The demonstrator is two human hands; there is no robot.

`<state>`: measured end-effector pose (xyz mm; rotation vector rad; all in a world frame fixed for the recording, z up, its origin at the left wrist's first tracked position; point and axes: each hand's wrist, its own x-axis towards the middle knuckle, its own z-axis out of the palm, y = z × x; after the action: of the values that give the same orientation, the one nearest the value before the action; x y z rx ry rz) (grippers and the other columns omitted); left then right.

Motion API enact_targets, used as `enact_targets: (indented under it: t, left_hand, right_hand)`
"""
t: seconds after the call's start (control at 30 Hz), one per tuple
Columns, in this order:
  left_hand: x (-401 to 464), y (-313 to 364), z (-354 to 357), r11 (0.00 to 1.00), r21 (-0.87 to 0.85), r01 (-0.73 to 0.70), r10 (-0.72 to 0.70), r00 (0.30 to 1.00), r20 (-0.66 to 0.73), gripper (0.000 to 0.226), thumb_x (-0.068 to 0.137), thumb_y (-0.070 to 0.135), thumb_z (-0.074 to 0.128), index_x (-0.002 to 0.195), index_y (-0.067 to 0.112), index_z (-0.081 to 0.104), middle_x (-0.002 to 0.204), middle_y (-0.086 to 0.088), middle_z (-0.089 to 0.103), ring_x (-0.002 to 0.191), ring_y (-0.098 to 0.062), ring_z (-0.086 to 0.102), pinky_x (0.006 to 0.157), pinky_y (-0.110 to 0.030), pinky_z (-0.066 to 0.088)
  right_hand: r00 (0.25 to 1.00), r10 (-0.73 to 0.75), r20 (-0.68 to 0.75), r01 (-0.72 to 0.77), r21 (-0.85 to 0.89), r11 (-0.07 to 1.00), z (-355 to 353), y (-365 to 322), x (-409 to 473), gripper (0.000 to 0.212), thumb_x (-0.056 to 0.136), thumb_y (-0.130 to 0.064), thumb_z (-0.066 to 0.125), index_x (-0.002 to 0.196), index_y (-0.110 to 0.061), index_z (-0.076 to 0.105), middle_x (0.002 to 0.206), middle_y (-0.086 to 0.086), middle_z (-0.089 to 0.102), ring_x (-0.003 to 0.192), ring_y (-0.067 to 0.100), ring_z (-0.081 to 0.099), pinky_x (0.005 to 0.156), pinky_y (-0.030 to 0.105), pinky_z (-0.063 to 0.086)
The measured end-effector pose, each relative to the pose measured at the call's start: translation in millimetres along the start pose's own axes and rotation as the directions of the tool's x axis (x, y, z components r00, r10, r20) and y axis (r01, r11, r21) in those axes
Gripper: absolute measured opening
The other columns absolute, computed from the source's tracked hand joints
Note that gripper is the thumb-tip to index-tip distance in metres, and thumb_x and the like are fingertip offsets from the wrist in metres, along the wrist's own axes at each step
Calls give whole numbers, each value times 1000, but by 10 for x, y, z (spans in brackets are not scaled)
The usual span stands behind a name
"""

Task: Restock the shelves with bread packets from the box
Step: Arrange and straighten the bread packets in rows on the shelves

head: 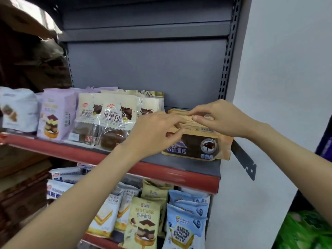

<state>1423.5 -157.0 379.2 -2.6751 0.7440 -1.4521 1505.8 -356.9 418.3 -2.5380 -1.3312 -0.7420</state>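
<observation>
Both hands, left hand [154, 130] and right hand [218, 118], pinch the orange bread packet [197, 141] at the upper shelf [179, 172] right end; it may topple forward

Left hand [152, 133] covers the left end of the orange-brown bread packet [199, 144], so its print there can't be read. Right hand [217, 117] hides the packet's top seam; fingertip contact w/ it is unclear. At 10 o'clock a cardboard box [23, 20] is smeared by blur and cut by the frame edge. At 4 o'clock a green packet [305, 230] is cut off, too soft to ID. At 6 o'clock the lower-shelf packets [143, 221] run out of frame.
</observation>
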Motion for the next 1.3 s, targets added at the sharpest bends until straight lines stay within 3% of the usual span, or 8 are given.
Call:
enact_targets:
  t: [0.17,0.33,0.67,0.83,0.93,1.13,1.23,1.3]
  left_hand:
    - [-491,-508,-352,983,-84,166,-185,919,-348,27,87,23,53,108,13,65,103,1,68,95,-19,60,83,-33,46]
    - [-898,-1150,-502,793,-336,509,-558,828,-63,64,79,36,60,136,19,38,135,5,39,127,-15,34,105,-33,31]
    - [-374,-1456,-522,936,-212,281,-243,952,188,71,84,44,60,144,23,31,150,0,32,139,-17,25,113,-36,22]
    - [27,-1463,-410,988,-95,122,-66,891,450,74,82,45,58,146,33,24,151,6,32,141,-15,24,116,-47,16]
    - [132,-1466,-359,995,-75,63,-18,872,489,68,76,45,51,141,38,34,143,13,45,128,-11,43,107,-38,34]
    - [156,-1529,-320,996,-89,-2,41,896,443,38,74,56,50,111,46,55,131,21,45,117,1,40,97,-30,38]
    - [252,-1527,-320,997,-80,9,36,840,541,45,72,62,41,109,41,57,148,22,30,132,1,30,106,-26,29]
    - [316,-1506,-337,997,-66,32,14,803,595,55,71,63,39,113,34,58,137,20,47,122,0,43,104,-27,35]
  right_hand:
    - [991,33,-133,-22,83,996,32,-511,95,24,94,-37,50,112,-32,65,97,-10,72,86,10,66,78,38,53]
    - [966,225,-124,-183,281,942,163,-837,331,33,92,-32,56,125,-26,55,110,-7,68,71,0,61,75,28,54]
    - [932,362,-17,-352,198,915,373,-951,694,33,90,-19,59,123,-22,58,120,-5,64,100,11,62,98,38,46]
    - [991,47,122,-68,167,984,350,-822,755,30,90,-11,54,114,-24,65,118,-9,65,104,5,59,93,27,45]
    - [984,-79,159,41,232,972,221,-596,797,25,90,-9,56,104,-23,71,116,-15,64,105,-6,55,91,15,42]
    - [999,-10,-31,18,272,962,164,-25,1254,18,92,-13,55,101,-19,69,100,-9,69,93,1,61,86,19,46]
    - [1000,17,-8,-15,272,962,309,86,1551,14,92,-21,57,101,-21,69,99,-8,68,92,5,61,88,25,48]
    - [999,35,23,-40,291,956,407,101,1695,15,91,-27,59,99,-20,69,96,-9,69,91,5,62,88,29,50]
